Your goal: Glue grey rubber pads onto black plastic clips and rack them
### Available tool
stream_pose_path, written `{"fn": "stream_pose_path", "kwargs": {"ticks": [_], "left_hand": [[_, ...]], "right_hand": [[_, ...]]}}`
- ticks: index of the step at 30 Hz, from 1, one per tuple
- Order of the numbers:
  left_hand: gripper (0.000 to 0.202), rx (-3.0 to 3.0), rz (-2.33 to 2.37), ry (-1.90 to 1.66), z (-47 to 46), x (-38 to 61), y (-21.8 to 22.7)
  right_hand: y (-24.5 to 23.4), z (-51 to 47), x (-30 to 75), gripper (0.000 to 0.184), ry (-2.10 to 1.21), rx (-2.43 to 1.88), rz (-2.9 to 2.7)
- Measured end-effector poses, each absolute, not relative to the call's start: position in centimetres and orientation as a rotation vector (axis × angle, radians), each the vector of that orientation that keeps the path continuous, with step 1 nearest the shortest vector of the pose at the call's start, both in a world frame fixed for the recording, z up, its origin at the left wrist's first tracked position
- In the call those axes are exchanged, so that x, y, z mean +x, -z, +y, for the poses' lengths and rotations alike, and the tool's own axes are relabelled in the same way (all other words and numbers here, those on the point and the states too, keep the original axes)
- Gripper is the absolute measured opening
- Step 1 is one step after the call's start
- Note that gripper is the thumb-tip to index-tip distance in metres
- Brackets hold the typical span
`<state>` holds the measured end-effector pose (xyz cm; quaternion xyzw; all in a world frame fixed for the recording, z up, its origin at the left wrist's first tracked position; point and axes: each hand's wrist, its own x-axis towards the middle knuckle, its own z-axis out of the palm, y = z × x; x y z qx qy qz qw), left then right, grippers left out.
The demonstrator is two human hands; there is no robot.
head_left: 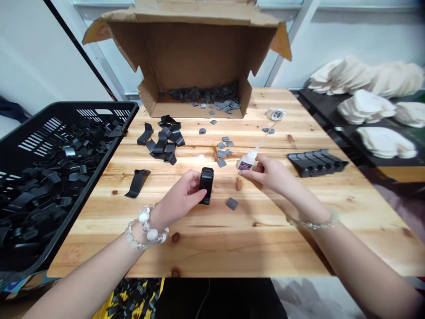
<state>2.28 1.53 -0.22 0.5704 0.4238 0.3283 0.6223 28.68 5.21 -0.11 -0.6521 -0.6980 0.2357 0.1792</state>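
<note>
I judge the glossy black curved plastic piece (207, 179), held over the pale wooden surface (206, 252), light, stiff and slippery, best pinched toward six o'clock, where the left hand's (186, 191) fingers grip it; at two o'clock, the right hand's (270, 172) hold a white plastic bottle (249, 158).

Between my left hand (187, 192) and my right hand (268, 173) I have a lane over the surface (212, 239), with just one flat grey square (231, 204) in it, and bare wood runs back to the near edge. Straight ahead, scattered grey pieces (221, 163) and then the open cardboard box (199, 48) bar my reach. The black crate (99, 105) and a heap of black clips (161, 144) crowd my left, a row of black parts (315, 162) my right.
</note>
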Motion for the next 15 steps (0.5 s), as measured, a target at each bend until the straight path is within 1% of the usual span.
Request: {"fn": "stream_pose_path", "kwargs": {"ticks": [5,9,11,13,15], "left_hand": [[0.023,1.329,0.994,-0.628,1.1,2.4,0.3],[0.023,1.326,1.036,-0.672,1.2,2.6,0.8],[0.028,1.294,1.075,-0.736,1.4,2.6,1.3],[0.036,1.304,1.117,-0.776,1.5,2.6,1.7],[0.043,1.412,1.159,-0.748,1.4,2.6,1.9]], "right_hand": [[0.1,4.1,27.2,0.033,-0.872,-1.612,-1.704],[-0.5,3.5,27.0,0.023,-1.150,-1.497,-1.300],[-0.2,3.4,27.0,0.019,-1.298,-1.429,-1.146],[0.3,3.4,26.9,0.020,-1.431,-1.356,-1.073],[0.6,3.3,26.7,0.020,-1.511,-1.307,-1.058]]}}
